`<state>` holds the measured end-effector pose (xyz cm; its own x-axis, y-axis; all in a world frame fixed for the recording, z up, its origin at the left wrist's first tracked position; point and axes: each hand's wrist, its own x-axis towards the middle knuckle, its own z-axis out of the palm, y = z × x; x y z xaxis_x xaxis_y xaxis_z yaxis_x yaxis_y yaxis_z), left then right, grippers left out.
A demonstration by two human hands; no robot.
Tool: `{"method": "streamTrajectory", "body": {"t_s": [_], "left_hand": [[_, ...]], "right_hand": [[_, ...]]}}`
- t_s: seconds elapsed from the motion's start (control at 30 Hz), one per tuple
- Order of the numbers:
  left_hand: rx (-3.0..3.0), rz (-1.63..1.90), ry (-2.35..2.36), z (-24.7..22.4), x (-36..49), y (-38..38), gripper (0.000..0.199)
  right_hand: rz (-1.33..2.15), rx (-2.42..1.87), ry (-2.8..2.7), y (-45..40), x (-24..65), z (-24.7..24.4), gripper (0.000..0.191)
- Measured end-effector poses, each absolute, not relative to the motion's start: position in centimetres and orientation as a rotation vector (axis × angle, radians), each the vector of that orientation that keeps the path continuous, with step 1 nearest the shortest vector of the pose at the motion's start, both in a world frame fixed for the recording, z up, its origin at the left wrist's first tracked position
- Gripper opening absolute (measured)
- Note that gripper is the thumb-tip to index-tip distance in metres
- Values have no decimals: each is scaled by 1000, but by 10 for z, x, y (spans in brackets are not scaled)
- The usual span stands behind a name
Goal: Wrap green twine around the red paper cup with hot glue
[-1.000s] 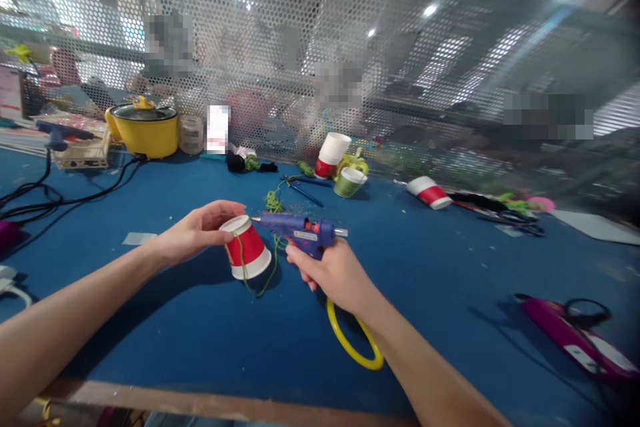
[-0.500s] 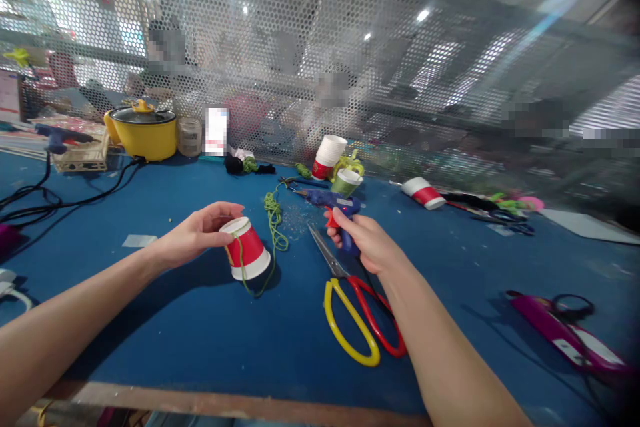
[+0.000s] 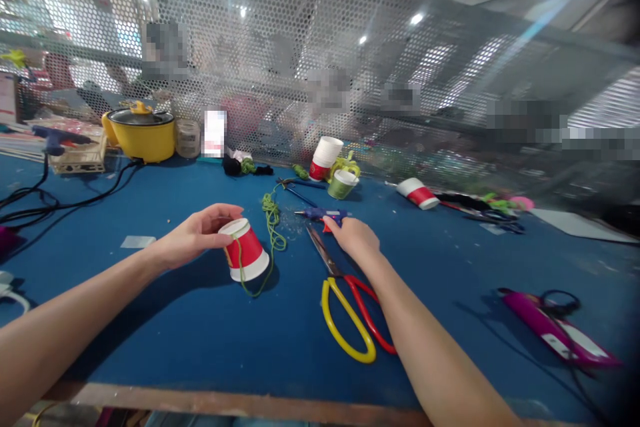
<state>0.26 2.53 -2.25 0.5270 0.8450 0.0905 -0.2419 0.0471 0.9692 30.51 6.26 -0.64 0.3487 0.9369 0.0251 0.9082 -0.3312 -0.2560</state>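
My left hand [image 3: 213,230] grips the base end of an upside-down paper cup [image 3: 250,255] with a red band, tilted over the blue table. A green yarn [image 3: 273,223] hangs over the cup's side and trails to a loose pile right of it. My right hand [image 3: 353,237] is closed on a blue glue gun [image 3: 323,213] with an orange trigger, its nozzle pointing left. Scissors [image 3: 333,267] with one yellow and one red handle lie below the glue gun, partly behind my right forearm.
Behind stand stacked cups [image 3: 325,157], a green cup [image 3: 343,185] and a yellow pot [image 3: 143,133]. Another red-banded cup [image 3: 419,193] lies on its side. A purple power strip [image 3: 555,330] is at the right, a second glue gun [image 3: 60,140] at the far left.
My right hand has moved the glue gun slightly left and lower, closer to the table. My left hand and the cup have barely moved; the view has shifted a little.
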Motion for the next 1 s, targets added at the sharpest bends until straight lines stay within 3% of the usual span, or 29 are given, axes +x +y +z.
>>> {"method": "streamTrajectory", "body": {"t_s": [0.17,0.33,0.47,0.63,0.73,0.87,1.0], "left_hand": [[1249,911,614,-21,3,24,40],[1247,912,614,-22,2,24,39],[1242,912,603,-23,1,25,38],[1225,917,586,-20,4,23,38],[1253,925,587,-18,6,20,39],[1357,978,674,-16,8,15,42],[1490,1034,752,-16,10,13,45]], "right_hand": [[85,-2390,-2038,36,286,7,44],[182,-2252,-2351,16,279,4,18],[252,-2111,-2486,2,285,6,10],[186,-1980,-2476,-16,264,32,13],[306,-1608,-2365,-27,228,37,20],[40,-1464,-2314,-34,185,18,34],[25,-1451,-2253,-30,174,1,16]]}}
